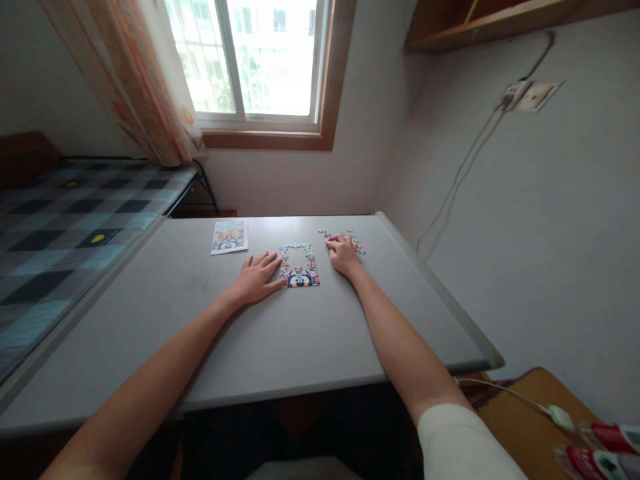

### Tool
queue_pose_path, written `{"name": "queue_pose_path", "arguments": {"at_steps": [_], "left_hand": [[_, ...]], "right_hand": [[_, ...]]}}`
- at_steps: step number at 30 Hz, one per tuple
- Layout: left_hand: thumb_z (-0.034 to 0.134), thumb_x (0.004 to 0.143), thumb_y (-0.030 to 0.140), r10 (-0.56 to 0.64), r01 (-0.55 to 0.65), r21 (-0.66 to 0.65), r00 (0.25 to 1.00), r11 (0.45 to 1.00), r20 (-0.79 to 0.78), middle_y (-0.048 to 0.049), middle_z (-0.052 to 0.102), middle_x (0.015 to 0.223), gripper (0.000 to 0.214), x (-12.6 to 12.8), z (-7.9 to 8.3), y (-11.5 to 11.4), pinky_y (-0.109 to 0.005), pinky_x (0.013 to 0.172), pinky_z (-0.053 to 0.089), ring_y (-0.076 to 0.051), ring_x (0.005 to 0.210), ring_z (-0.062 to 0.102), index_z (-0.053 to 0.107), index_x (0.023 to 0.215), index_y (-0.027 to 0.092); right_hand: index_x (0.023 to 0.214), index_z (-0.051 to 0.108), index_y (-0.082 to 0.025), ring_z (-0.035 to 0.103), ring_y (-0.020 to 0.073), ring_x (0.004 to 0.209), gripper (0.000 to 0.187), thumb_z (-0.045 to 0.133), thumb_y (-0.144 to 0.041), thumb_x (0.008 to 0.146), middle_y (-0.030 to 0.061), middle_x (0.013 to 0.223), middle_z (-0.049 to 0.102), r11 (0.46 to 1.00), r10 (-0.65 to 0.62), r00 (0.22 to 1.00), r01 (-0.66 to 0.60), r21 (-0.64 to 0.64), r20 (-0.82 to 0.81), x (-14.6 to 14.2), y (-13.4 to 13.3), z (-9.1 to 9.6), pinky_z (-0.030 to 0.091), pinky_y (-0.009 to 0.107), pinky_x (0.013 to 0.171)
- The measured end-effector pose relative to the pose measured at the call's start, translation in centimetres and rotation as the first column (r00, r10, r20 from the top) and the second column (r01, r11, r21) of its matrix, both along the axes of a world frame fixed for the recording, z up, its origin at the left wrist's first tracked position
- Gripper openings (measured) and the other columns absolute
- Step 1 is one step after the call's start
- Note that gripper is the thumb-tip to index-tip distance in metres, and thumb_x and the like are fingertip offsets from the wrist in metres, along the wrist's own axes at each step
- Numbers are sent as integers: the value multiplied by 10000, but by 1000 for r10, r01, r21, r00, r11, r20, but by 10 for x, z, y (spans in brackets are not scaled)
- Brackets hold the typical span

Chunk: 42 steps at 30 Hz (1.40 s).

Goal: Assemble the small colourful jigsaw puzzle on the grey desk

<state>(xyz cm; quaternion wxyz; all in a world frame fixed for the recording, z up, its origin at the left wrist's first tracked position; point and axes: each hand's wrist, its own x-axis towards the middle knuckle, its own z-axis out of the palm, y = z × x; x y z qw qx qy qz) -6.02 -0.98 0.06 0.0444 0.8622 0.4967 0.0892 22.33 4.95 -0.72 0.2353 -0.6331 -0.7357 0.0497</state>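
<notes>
A partly assembled jigsaw puzzle (pixel 300 280) lies on the white table, with a blue cartoon face along its near edge and a gap in its middle. My left hand (pixel 256 279) rests flat beside it, fingers spread, the fingertips and thumb reaching its left edge. To the right, my right hand (pixel 343 253) is over a scatter of loose puzzle pieces (pixel 349 231), its fingers bent and drawn together. Whatever sits between those fingertips is too small to make out. Left of the puzzle, a printed picture sheet (pixel 229 238) shows a similar colourful design.
The table (pixel 210 353) stands below a window (pixel 250 60) with a curtain (pixel 135 80). A bed (pixel 90 213) is at the left. Cables hang from a wall socket (pixel 537 96). Bottles (pixel 595 463) lie on a brown surface at lower right.
</notes>
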Motion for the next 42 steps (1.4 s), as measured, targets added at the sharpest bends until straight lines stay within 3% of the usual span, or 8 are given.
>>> {"name": "queue_pose_path", "arguments": {"at_steps": [10,19,26,30,33,38,42], "left_hand": [[305,920,666,-2,2,11,1000,1000,-13,-50,281,1567,709,0,-2,0,-491,1172,119,-276,1446,221,361,1483,239],[316,920,658,-1,1,10,1000,1000,-6,-54,289,1564,702,0,-1,0,-495,1171,120,-279,1445,223,365,1483,241],[308,920,664,-1,1,6,1000,1000,-9,-52,293,1563,707,1,0,0,-493,1170,126,-288,1442,229,360,1486,244],[306,916,672,-2,2,12,1000,1000,-4,-43,293,1563,705,0,-2,1,-487,1172,120,-283,1443,229,361,1485,259],[318,914,668,2,-2,14,1000,1000,-3,-46,287,1565,704,0,-3,1,-493,1172,115,-280,1443,228,359,1486,260],[331,914,660,5,-5,14,1000,1000,-3,-52,293,1562,702,1,-2,0,-505,1167,136,-284,1443,230,361,1485,252],[338,914,658,6,-6,12,1000,1000,3,-51,299,1559,693,2,-1,-1,-503,1167,138,-281,1441,236,357,1486,266]], "right_hand": [[1078,734,-270,351,313,1212,316,485,-313,888,58,1268,598,999,-42,998,43,16,-39,3,3,-6,299,477,1018],[1070,727,-231,384,316,1182,304,500,-287,876,52,1250,631,998,-33,997,36,41,-71,3,4,-7,313,481,1009],[1039,714,-181,493,289,1110,289,498,-196,848,98,1175,666,976,-62,971,108,189,-231,1,1,4,366,456,983],[965,710,-179,623,215,891,223,530,-180,833,77,941,720,972,128,914,-37,233,-386,-10,-2,13,456,378,901],[980,709,-202,647,176,778,210,579,-181,817,36,851,726,964,235,853,-144,223,-467,-28,-8,16,492,330,828],[833,745,-198,654,167,803,119,629,-180,817,50,861,730,906,423,788,-362,220,-447,-60,-23,14,491,286,783],[823,759,-200,648,158,783,131,637,-154,817,39,830,730,883,467,785,-436,171,-406,-71,-28,9,478,275,777]]}}
